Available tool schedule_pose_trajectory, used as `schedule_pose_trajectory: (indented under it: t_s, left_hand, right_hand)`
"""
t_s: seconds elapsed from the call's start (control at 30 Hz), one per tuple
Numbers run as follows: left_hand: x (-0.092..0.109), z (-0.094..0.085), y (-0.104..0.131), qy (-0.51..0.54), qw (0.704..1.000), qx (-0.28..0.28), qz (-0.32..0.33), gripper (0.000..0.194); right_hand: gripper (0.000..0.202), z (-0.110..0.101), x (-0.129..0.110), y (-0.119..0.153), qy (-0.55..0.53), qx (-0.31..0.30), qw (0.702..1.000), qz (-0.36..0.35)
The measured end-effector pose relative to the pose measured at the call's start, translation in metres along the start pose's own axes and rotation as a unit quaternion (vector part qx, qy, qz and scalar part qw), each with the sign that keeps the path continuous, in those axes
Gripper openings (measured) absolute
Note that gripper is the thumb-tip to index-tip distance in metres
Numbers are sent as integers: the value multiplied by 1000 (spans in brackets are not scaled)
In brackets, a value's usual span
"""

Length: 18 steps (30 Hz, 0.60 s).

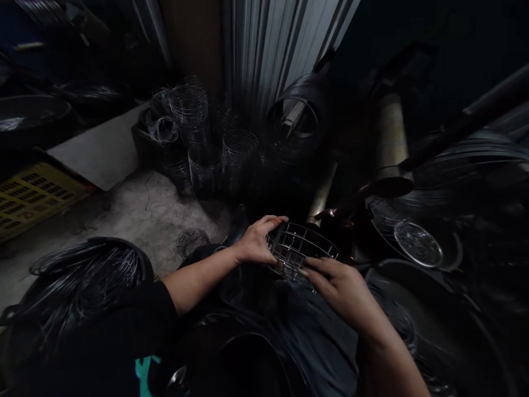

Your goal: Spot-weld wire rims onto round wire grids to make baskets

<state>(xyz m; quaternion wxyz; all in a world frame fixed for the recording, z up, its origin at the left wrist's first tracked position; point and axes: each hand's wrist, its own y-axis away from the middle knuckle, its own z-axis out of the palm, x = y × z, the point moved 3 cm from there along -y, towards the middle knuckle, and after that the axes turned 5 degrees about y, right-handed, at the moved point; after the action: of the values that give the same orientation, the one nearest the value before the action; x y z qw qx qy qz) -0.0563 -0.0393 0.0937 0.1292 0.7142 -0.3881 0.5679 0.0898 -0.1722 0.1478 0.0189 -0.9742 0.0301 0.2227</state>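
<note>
We see the left hand (257, 242) with thumb and fingers parted in a C, grasping the left side of a round wire basket (292, 253); the right hand (345, 284) has its fingers nearly together, their tips on the basket's near right side. The basket is between the two hands, above the dark clothing (318, 325) over the lap. We find the yellow plastic crate (37, 190) cut off at the left edge, some of the left fingers hidden, the basket's underside lost in shadow, and the upper right too dark to make out. Around us, from the left, a tub of loose wires (103, 275) stands on the bare grey floor (152, 204), then wire mesh cylinders (239, 149), a corrugated metal sheet (285, 38), a thick pipe (392, 132) and a wide dark basin (446, 331).
</note>
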Motion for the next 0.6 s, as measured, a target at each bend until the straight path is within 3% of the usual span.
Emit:
schedule_pose_trajectory:
  t_s: [0.1, 0.17, 0.37, 0.6]
  left_hand:
    - [3, 1, -2, -8, 1000, 15, 0, 91]
    - [4, 3, -4, -4, 1000, 18, 1, 88]
    - [3, 13, -12, 17, 1000, 24, 5, 92]
    - [0, 17, -38, 32, 999, 44, -8, 97]
  right_hand:
    - [37, 5, -4, 6, 196, 29, 980, -35]
    - [37, 8, -7, 11, 249, 46, 965, -69]
    - [26, 5, 7, 14, 147, 137, 971, -130]
    - [21, -8, 25, -3, 103, 223, 952, -180]
